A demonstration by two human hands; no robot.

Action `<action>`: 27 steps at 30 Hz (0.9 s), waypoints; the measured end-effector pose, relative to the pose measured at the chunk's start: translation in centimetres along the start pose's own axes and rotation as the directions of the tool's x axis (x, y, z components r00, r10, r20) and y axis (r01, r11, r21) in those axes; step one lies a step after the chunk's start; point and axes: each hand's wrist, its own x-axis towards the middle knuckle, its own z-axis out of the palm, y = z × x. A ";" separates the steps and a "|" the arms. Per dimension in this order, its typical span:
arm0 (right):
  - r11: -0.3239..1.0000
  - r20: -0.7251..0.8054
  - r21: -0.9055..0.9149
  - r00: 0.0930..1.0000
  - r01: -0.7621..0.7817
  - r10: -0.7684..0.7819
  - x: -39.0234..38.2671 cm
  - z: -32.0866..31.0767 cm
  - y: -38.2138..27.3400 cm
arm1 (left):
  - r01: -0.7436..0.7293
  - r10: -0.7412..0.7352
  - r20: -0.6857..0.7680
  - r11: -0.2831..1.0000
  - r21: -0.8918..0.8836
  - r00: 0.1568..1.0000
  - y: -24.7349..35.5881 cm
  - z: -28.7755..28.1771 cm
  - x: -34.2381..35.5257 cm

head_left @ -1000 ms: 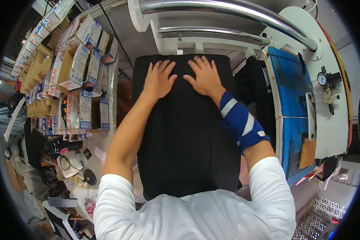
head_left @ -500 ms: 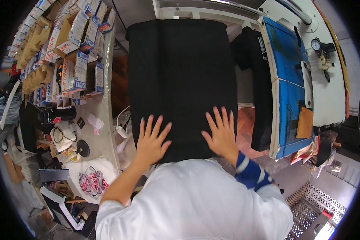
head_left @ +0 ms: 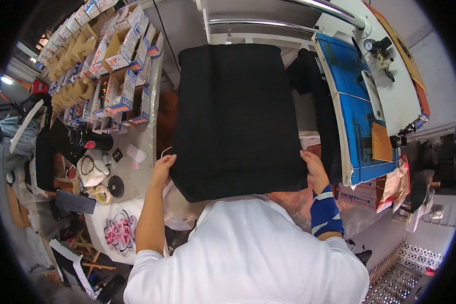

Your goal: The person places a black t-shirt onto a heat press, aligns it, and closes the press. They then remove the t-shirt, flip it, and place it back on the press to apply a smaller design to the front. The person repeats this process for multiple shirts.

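A plain black cloth (head_left: 236, 119) lies stretched over a broad, flat platen in front of me, its near edge hanging against my white shirt. At its left side, close to the near corner, my left hand (head_left: 162, 171) is closed on the cloth's edge. Opposite, my right hand (head_left: 316, 171) is closed on the right edge, with a blue and white band (head_left: 325, 212) around that forearm. The fingers on both sides are partly hidden by the cloth. Whether the cloth is a whole garment, I cannot tell.
To the right stands a blue padded board (head_left: 357, 109) beside more black fabric (head_left: 329, 137) and a pressure gauge (head_left: 368, 45). Open cardboard boxes (head_left: 119, 93) fill the left table, with a black cylinder (head_left: 97, 140) and a printed white cloth (head_left: 120, 230) nearer. A metal bar (head_left: 263, 22) crosses behind.
Both hands have moved off the top of the cloth, outward to its side edges, and closed there. The near part of the cloth now spreads wider. My view has shifted slightly.
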 end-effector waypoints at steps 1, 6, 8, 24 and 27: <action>0.992 -0.023 0.126 1.000 0.017 -0.015 -1.5 0.5 -1.5 | -0.024 0.025 0.005 0.989 -0.143 1.000 0.8 0.0 -0.9; 0.934 -0.076 0.329 0.990 0.137 -0.118 -4.6 -1.2 -1.1 | -0.072 0.073 0.013 0.997 -0.030 0.997 1.0 -2.0 -3.8; 0.931 -0.066 0.348 0.994 0.109 -0.092 -5.0 -1.5 -0.5 | -0.009 0.011 0.025 0.999 -0.050 1.000 0.1 -2.9 -3.8; 0.965 -0.129 0.258 0.992 0.039 -0.006 -4.3 0.7 1.5 | -0.228 0.202 -0.184 0.964 -0.138 0.962 -3.8 2.3 -4.5; 0.974 -0.163 0.194 0.983 0.117 -0.086 -4.6 0.7 1.3 | -0.216 0.191 -0.207 0.971 -0.106 0.960 -4.8 1.0 -4.9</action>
